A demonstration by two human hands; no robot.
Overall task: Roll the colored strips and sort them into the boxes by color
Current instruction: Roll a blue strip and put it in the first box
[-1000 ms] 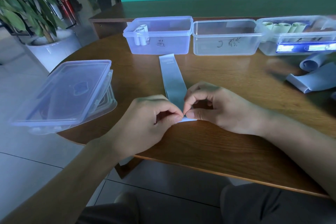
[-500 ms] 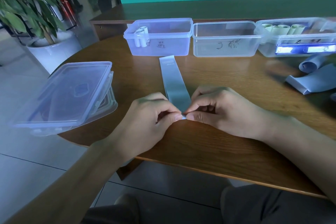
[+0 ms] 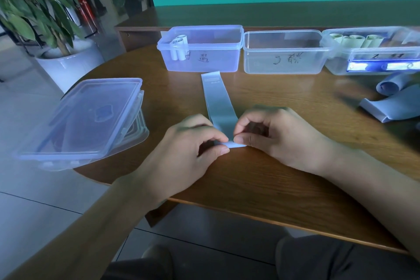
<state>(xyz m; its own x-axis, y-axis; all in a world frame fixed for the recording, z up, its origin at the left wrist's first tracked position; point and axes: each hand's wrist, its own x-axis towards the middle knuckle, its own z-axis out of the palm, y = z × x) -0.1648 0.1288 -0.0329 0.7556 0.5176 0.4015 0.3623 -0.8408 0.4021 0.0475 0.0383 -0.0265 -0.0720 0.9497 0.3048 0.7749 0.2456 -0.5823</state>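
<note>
Presently, left hand and right hand each pinch the strip at its near end on the tabletop. Beyond the grip, the strip lies flat toward three boxes.

Left hand and right hand meet, fingers curled, pinching.

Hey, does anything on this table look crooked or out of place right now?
Yes. The stack of clear lids at the table's left edge sits tilted and juts out past the rim over the floor. The top lid is skewed on those beneath. It looks as if a nudge might tip it off. The three boxes at the back stand in a tidy row.
</note>
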